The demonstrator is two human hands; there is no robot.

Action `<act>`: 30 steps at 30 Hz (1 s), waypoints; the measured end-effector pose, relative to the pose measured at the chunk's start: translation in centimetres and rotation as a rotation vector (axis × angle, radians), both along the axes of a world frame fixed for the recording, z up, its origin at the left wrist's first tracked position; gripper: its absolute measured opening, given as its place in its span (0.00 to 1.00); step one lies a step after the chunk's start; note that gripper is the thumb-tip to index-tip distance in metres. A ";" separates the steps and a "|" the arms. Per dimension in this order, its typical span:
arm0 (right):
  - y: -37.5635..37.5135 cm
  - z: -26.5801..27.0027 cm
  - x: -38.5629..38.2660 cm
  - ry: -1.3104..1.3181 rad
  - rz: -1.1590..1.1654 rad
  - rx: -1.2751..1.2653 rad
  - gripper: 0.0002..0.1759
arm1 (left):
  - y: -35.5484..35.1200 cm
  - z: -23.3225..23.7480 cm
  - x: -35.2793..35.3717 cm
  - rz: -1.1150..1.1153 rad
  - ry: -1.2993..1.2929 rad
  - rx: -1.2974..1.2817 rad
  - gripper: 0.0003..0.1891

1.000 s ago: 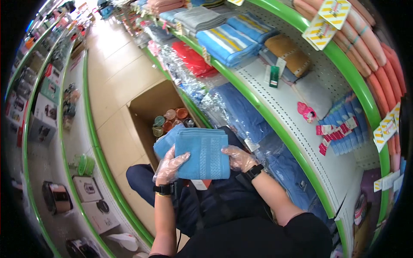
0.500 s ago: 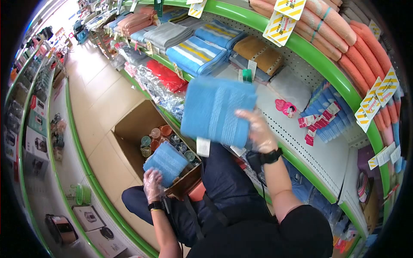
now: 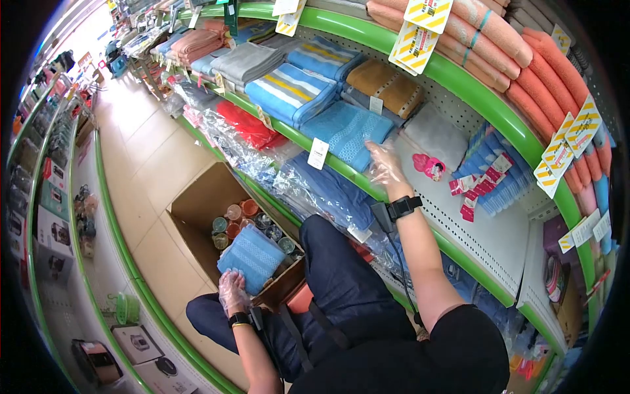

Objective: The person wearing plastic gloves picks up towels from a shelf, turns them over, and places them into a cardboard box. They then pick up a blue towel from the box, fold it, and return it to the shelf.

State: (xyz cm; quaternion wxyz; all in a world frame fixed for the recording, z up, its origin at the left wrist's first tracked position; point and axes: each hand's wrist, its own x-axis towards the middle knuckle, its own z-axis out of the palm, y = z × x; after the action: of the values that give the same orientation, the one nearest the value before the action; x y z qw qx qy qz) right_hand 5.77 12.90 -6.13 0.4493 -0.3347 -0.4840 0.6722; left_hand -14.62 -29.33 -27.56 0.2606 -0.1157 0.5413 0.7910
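In plastic gloves, both my hands are at folded blue towels. My right hand (image 3: pixel 386 165) is at the right edge of a blue towel (image 3: pixel 346 131) lying on the shelf, fingers closed on that edge. A white tag (image 3: pixel 318 153) hangs from this towel over the shelf's green lip. Lower left, my left hand (image 3: pixel 233 292) grips the near edge of another folded blue towel (image 3: pixel 252 257). That towel rests over the open cardboard box (image 3: pixel 197 220), where several glass jars or cups (image 3: pixel 233 212) stand.
Striped towels (image 3: pixel 292 92), a brown towel (image 3: pixel 386 82) and a grey one (image 3: pixel 436 131) lie along the same shelf. Small blue towels with pink tags (image 3: pixel 492 171) are to the right. Price cards (image 3: pixel 415 46) hang above. Bagged goods (image 3: pixel 315 180) fill the lower shelf. Another shelf (image 3: pixel 121 249) lines the left.
The right hand's blue towel has gone from mid-air above the box onto the shelf, in front of the brown towel. My left hand stays at its towel over the box.
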 end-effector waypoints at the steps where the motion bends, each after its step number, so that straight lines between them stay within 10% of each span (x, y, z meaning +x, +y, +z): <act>1: 0.0 -0.1 0.0 -0.066 0.014 0.080 0.22 | 0.0 -0.2 -0.2 0.000 -0.014 -0.012 0.13; 7: 3.7 -3.2 -2.0 -0.318 -0.335 0.644 0.30 | -0.6 -2.2 -0.7 -0.019 0.026 0.052 0.15; 13: 0.6 -0.1 -2.3 -0.158 -0.305 0.069 0.27 | -0.7 -2.2 -1.0 -0.013 -0.032 0.062 0.14; 23: 3.2 -4.5 -3.0 -0.084 -0.416 0.232 0.14 | -0.1 -1.4 -0.3 0.062 0.003 0.113 0.14; 30: 2.8 -4.9 -2.6 -0.814 -0.917 0.880 0.23 | 1.3 2.0 1.2 0.112 0.084 -0.308 0.21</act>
State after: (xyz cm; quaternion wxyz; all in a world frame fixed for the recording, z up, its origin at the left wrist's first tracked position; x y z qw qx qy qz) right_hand 3.19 15.70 -11.00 0.5620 -0.5142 -0.6478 -0.0140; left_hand -13.42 -27.98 -25.53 0.1725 -0.1511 0.6592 0.7162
